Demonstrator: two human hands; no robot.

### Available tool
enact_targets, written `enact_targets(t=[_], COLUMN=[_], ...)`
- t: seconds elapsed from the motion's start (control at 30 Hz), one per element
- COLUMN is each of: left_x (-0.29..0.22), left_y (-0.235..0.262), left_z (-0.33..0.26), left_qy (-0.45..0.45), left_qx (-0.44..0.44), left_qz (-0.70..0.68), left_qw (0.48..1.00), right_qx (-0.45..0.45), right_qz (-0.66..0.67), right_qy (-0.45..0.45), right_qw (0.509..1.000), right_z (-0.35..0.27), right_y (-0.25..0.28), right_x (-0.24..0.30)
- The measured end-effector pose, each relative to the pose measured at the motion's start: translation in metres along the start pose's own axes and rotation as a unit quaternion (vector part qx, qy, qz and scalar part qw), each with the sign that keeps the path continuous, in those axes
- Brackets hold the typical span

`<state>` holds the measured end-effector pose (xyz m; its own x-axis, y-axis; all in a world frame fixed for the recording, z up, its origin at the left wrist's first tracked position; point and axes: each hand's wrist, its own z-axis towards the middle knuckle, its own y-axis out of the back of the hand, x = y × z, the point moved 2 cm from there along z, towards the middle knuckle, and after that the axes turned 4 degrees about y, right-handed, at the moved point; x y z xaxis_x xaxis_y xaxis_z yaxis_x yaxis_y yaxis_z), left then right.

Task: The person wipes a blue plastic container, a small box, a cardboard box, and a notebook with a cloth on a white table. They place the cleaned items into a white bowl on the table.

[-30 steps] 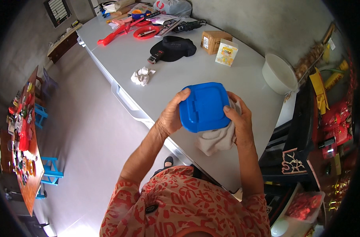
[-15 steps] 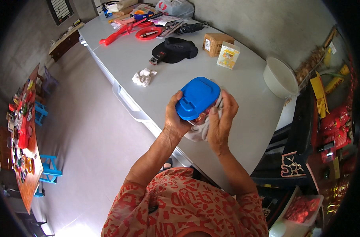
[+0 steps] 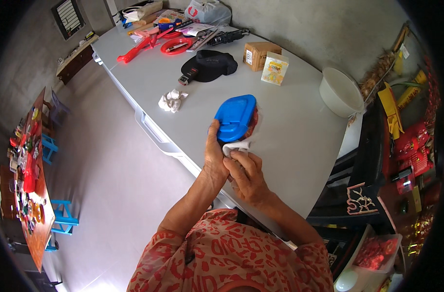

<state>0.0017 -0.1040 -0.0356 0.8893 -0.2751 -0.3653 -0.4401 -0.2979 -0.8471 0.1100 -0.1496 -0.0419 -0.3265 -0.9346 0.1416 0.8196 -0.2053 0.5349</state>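
Gripping one blue lidded container (image 3: 235, 117) at its near edge — left hand (image 3: 215, 163) fingers clasped, above the tabletop (image 3: 300, 141) | right hand (image 3: 249, 176) fingers pinch one white cloth (image 3: 234, 146) just beside it | one white bowl (image 3: 340, 91) — well apart

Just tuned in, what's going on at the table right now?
A person stands at the grey table, holding a blue-lidded container tipped on its side above the tabletop. The left hand grips its lower end, while the right hand presses a white cloth against it, as if wiping. A crumpled white tissue, a black cap, two small boxes and a white bowl sit further off, untouched.
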Motion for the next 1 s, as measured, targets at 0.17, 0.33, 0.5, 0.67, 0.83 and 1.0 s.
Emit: enact_targets(t=[0.17, 0.33, 0.5, 0.67, 0.83, 1.0], left_x=[-0.001, 0.009, 0.008, 0.006, 0.004, -0.011], left_y=[-0.018, 0.015, 0.012, 0.007, 0.009, 0.022], left_z=[-0.011, 0.006, -0.001, -0.014, -0.017, -0.005], left_qy=[-0.007, -0.043, -0.122, -0.139, -0.157, -0.172], left_qx=[0.064, 0.105, 0.041, -0.011, -0.035, -0.052], left_qz=[-0.002, 0.012, 0.016, 0.067, 0.178, 0.259], left_qw=[0.998, 0.994, 0.992, 0.988, 0.971, 0.949], right_qx=[-0.035, -0.016, 0.022, 0.038, 0.081, 0.167], right_qz=[-0.064, -0.098, -0.097, 0.002, 0.002, -0.038], right_qy=[0.025, -0.018, -0.127, -0.16, -0.204, -0.063], right_qw=[0.997, 0.995, 0.987, 0.986, 0.976, 0.983], right_z=[0.008, 0.036, 0.041, 0.044, 0.042, 0.037], right_y=[0.015, 0.02, 0.022, 0.03, 0.034, 0.018], right_x=[-0.002, -0.008, -0.024, -0.057, -0.08, -0.043])
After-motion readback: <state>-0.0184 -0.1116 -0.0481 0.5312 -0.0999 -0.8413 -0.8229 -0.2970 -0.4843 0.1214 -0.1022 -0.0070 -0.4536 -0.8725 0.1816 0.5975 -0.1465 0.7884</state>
